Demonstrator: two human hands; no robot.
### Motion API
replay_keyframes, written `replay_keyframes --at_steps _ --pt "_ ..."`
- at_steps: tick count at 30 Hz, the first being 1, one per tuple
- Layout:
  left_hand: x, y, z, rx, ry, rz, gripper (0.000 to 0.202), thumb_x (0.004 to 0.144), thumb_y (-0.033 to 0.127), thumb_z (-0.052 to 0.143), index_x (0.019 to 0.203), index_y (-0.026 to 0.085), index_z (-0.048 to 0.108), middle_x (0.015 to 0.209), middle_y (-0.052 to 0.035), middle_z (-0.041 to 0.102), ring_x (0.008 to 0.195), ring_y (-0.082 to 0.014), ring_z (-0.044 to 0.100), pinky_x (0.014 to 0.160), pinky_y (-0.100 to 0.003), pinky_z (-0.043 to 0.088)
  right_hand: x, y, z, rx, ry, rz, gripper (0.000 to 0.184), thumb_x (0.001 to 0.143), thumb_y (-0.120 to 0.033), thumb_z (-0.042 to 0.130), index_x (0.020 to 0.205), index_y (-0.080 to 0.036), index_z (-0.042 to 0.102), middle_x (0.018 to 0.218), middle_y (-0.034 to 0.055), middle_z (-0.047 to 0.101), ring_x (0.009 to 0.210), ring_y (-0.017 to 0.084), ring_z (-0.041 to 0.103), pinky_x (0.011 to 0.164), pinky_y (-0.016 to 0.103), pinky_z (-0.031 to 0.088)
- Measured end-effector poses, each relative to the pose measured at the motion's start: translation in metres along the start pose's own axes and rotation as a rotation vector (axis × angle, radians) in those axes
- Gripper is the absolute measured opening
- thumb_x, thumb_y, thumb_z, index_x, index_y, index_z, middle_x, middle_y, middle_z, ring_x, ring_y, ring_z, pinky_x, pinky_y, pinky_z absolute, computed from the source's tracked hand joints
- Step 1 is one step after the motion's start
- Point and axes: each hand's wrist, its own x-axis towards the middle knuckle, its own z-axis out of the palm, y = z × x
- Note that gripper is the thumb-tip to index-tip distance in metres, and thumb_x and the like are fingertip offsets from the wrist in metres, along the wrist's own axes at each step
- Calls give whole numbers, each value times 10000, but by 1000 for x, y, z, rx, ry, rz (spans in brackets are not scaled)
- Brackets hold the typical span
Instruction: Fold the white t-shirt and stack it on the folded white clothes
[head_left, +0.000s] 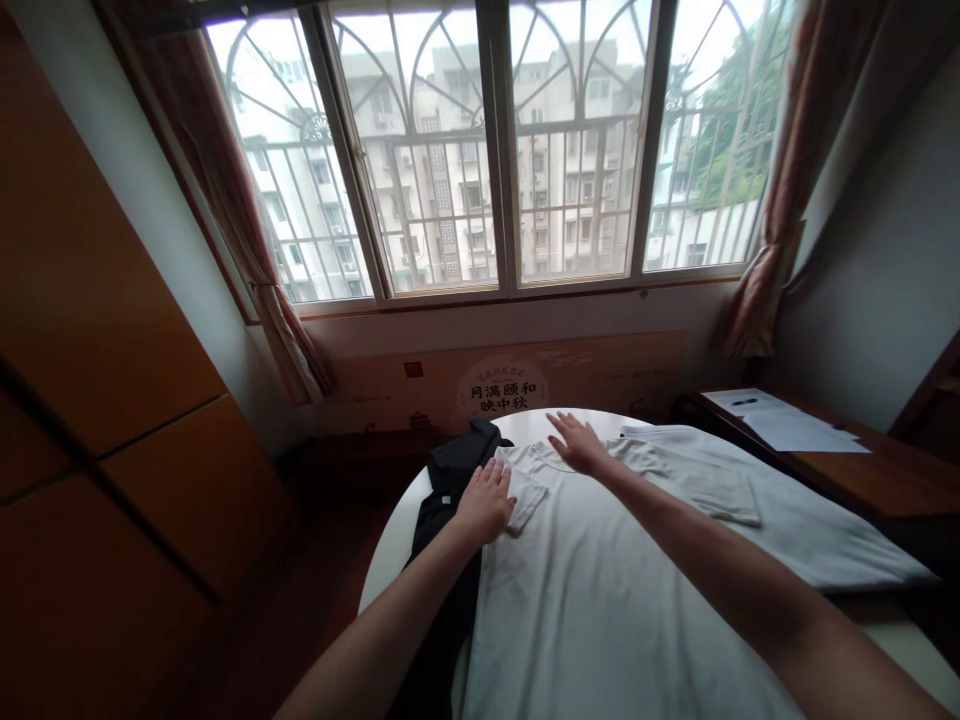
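Note:
A white T-shirt (585,590) lies spread over a round white table (386,560), its collar toward the window and its sleeves out to both sides. My left hand (486,500) rests flat on the shirt's left shoulder and sleeve, fingers stretched out. Near the collar, my right hand (576,442) is laid palm down with its fingers spread. Neither hand grips the cloth. Dark clothing (450,480) lies along the left side, partly under the shirt and my left arm.
More white cloth (810,530) lies at the table's right. Beyond it, a wooden desk (892,470) holds papers (795,425) and a pen (744,402). A wooden cabinet (97,400) stands at left. Curtains (780,220) flank the barred window (495,150).

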Motion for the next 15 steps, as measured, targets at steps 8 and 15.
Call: replay_keyframes --at_steps 8,15 --pt "66 10 34 -61 -25 -81 641 973 443 451 1501 79 439 1584 -235 388 1500 -360 298 1198 -538 228 -77 151 -102 -172 72 407 477 941 -265 485 1387 -163 619 1381 140 651 1245 306 614 1041 376 460" --pt "72 5 47 -55 -79 -131 721 985 531 351 1521 53 407 1611 -231 336 1519 -345 261 1225 -497 165 -142 218 -121 -277 -67 666 493 887 -429 601 1287 -154 688 1317 229 664 1226 393 616 968 479 481"
